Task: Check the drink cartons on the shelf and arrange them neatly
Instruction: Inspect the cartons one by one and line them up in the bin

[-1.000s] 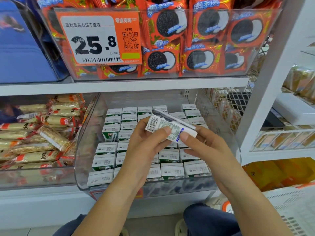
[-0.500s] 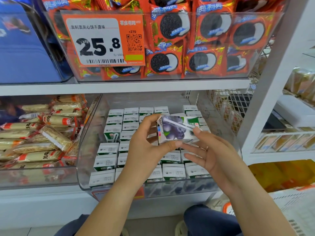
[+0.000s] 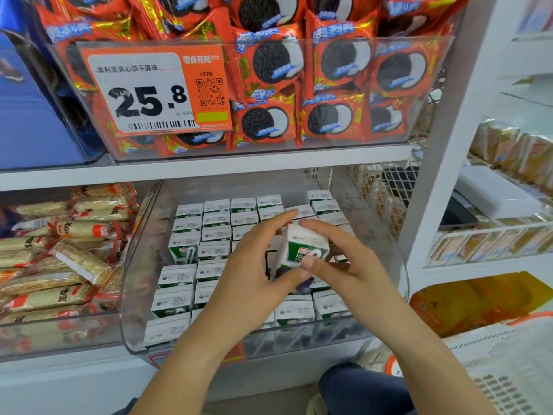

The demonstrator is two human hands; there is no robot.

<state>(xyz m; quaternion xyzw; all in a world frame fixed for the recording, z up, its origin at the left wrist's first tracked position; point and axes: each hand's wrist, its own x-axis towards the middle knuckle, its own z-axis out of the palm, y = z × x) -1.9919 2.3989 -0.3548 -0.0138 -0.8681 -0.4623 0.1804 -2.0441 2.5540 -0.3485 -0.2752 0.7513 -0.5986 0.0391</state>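
Your left hand (image 3: 254,283) and right hand (image 3: 341,265) reach forward together, fingers curled round one drink carton (image 3: 303,250), pinching it upright just above the clear bin (image 3: 140,310). Rows of cartons (image 3: 215,235) stand inside that bin, beyond your hands.

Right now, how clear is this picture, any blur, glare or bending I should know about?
Head view: the price tag reads sharply, while the carton held by the left hand and right hand is slightly smeared; the clear bin front reflects light, hazing the cartons behind it; the wide lens bows the shelf post and edges; lighting is bright and even, with no hard shadows.
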